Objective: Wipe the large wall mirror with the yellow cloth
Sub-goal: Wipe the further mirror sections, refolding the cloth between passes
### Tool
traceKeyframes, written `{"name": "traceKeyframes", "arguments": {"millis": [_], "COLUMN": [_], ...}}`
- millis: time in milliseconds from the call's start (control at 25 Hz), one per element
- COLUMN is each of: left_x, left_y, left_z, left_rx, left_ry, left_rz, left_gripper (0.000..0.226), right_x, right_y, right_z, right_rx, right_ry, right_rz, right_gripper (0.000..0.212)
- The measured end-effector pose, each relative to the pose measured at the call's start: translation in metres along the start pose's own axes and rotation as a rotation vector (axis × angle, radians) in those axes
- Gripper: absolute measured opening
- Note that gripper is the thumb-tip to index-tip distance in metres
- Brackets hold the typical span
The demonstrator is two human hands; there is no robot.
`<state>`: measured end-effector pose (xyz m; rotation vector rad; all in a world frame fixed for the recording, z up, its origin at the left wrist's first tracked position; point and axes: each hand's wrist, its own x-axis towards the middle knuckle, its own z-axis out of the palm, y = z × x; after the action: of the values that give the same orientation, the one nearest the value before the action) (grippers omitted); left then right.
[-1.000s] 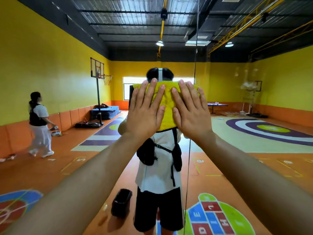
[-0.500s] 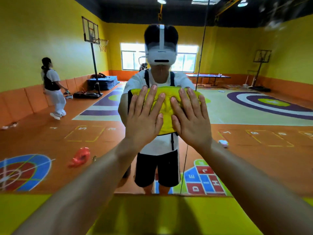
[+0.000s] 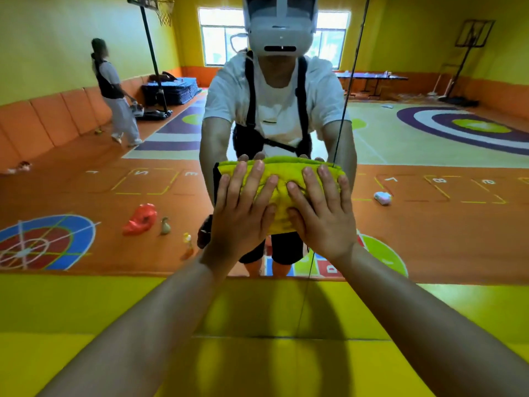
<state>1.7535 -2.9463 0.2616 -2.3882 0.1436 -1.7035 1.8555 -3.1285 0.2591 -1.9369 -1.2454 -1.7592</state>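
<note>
Glass of the mirror point(image 3: 86, 181) spreads leftward; my left hand point(image 3: 243, 209) presses the yellow cloth point(image 3: 279, 179) flat against it, my right hand point(image 3: 322, 210) alongside, all fingers straight. Within a second the cloth has slid from head height nearly to the bottom edge, so this downstroke looks almost done.

- Large wall mirror point(image 3: 415, 224), its lower edge meeting yellow wall padding point(image 3: 86, 310).
- Yellow cloth point(image 3: 282, 179) flat against the glass, under the spread left hand point(image 3: 243, 210) and right hand point(image 3: 323, 216).
- Reflected orange floor point(image 3: 86, 196) bears a red bag point(image 3: 141, 219).
</note>
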Motion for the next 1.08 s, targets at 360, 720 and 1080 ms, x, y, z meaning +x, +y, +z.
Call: {"name": "traceKeyframes", "arguments": {"millis": [360, 720, 1080], "left_x": [-0.121, -0.249, -0.33], "left_y": [0.023, 0.056, 0.089], "left_z": [0.037, 0.062, 0.071], "left_rx": [0.007, 0.01, -0.017], "left_ry": [-0.056, -0.196, -0.329], "left_rz": [0.012, -0.001, -0.072], "left_gripper": [0.063, 0.07, 0.07], "right_x": [-0.118, -0.243, -0.323], "right_y": [-0.044, -0.093, -0.132], "right_z": [0.022, 0.035, 0.042], "right_rx": [0.091, 0.138, 0.155], "right_ry": [-0.116, -0.28, -0.416], "right_rz": [-0.023, -0.02, 0.071], "right_gripper": [0.069, 0.075, 0.068]}}
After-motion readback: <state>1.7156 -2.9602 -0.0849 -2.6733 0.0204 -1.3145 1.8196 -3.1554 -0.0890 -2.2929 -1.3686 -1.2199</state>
